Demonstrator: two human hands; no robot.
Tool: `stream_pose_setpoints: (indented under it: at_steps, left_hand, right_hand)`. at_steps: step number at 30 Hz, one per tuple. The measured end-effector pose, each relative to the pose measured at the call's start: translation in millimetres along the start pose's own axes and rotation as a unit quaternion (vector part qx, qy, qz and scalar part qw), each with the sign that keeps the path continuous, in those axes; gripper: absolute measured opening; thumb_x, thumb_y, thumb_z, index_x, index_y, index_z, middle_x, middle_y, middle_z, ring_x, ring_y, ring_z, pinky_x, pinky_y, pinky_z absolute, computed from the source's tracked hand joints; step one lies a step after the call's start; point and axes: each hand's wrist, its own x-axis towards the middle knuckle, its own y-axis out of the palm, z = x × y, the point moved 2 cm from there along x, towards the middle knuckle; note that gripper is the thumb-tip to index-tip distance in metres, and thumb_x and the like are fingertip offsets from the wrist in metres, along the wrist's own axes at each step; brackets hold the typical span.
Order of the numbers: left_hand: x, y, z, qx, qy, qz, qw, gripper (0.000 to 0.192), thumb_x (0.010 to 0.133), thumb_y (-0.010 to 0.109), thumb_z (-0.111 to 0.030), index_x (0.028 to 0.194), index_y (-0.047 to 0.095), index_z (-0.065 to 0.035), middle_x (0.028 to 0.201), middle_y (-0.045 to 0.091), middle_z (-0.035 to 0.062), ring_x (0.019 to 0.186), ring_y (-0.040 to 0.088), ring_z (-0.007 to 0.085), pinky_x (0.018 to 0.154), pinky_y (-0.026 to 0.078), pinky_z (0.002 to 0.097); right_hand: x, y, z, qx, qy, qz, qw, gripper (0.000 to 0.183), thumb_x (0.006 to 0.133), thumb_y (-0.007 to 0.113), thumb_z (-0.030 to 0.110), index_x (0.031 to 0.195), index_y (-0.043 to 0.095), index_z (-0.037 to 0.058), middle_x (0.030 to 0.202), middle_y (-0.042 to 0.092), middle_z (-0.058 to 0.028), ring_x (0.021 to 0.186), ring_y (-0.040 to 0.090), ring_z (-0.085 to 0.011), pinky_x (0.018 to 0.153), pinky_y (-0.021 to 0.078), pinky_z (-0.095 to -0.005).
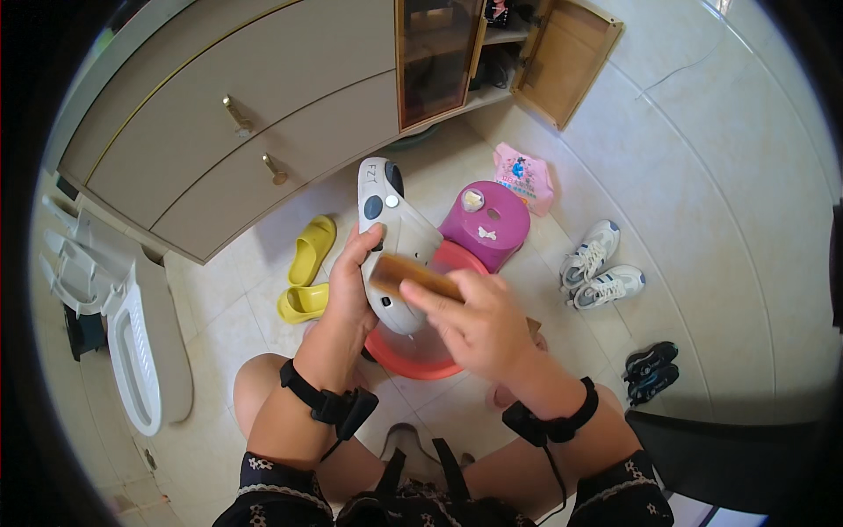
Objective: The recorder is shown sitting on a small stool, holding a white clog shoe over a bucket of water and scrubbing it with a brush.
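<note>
My left hand (351, 277) grips a white plastic appliance housing (400, 230) with dark oval inserts and a small round light button; it bears writing and its exact kind cannot be told. In my right hand (484, 316) is a brown wooden-backed brush (402, 273), a little blurred, lying over the housing's lower part. Whether its bristles touch cannot be seen. Beneath both hands stands a red plastic basin (421, 359), partly hidden by the housing and my right hand.
Behind the basin are a purple stool (504, 227) and a pink bag (527, 178). Yellow slippers (313, 250) lie left, white sneakers (593, 270) and dark shoes (649, 372) right. A drawer cabinet (316, 138) with an open door (566, 59) stands ahead; a squat toilet (135, 356) is far left.
</note>
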Motion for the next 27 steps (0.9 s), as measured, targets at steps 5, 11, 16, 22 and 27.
stream_pose_setpoints:
  at_steps: [5,11,16,22,27]
  left_hand:
    - [0.3,3.8,-4.7,-0.035,0.026,0.009,0.999,0.052,0.087,0.056,-0.043,0.119,0.055,-0.0023,0.106,0.064,0.0170,0.097,0.062,0.0312,0.087,0.051,0.0428]
    - [-7.0,11.7,-14.3,-0.059,-0.001,0.003,0.998,0.052,0.085,0.057,-0.043,0.119,0.056,-0.0036,0.105,0.064,0.0160,0.095,0.061,0.0308,0.084,0.051,0.0442]
    - [-6.6,11.1,-12.7,-0.060,-0.013,0.009,0.998,0.046,0.089,0.055,-0.036,0.124,0.052,-0.0065,0.114,0.062,0.0145,0.103,0.060,0.0291,0.091,0.049,0.0425]
    - [-13.6,17.2,-4.3,0.010,0.006,0.094,0.996,0.054,0.092,0.054,-0.028,0.141,0.038,-0.0111,0.119,0.057,0.0090,0.104,0.058,0.0223,0.089,0.049,0.0375]
    - [-17.0,21.7,-5.6,0.055,0.032,0.129,0.990,0.056,0.092,0.054,-0.028,0.143,0.036,-0.0105,0.123,0.055,0.0103,0.105,0.058,0.0226,0.087,0.051,0.0384]
  right_hand:
    - [0.2,-0.9,-4.6,-0.004,0.031,-0.017,0.999,0.048,0.077,0.059,0.007,0.123,0.065,0.0205,0.083,0.053,-0.0062,0.069,0.054,-0.0262,0.061,0.0407,-0.0396]
    - [-1.0,1.0,-0.8,0.006,0.021,-0.014,1.000,0.050,0.076,0.064,0.009,0.125,0.064,0.0228,0.081,0.052,-0.0046,0.072,0.054,-0.0261,0.062,0.0407,-0.0400]
    - [-0.3,-0.4,-16.8,-0.024,0.064,0.001,0.998,0.049,0.078,0.063,0.009,0.125,0.063,0.0236,0.082,0.053,-0.0052,0.070,0.054,-0.0266,0.063,0.0420,-0.0387]
    - [1.0,1.9,-14.6,0.008,0.056,-0.003,0.998,0.050,0.079,0.062,0.010,0.127,0.061,0.0239,0.089,0.055,-0.0075,0.076,0.056,-0.0272,0.066,0.0427,-0.0395]
    - [5.9,-3.8,-36.1,-0.022,0.118,-0.045,0.992,0.049,0.082,0.062,0.013,0.130,0.060,0.0238,0.087,0.056,-0.0069,0.078,0.057,-0.0273,0.068,0.0435,-0.0396]
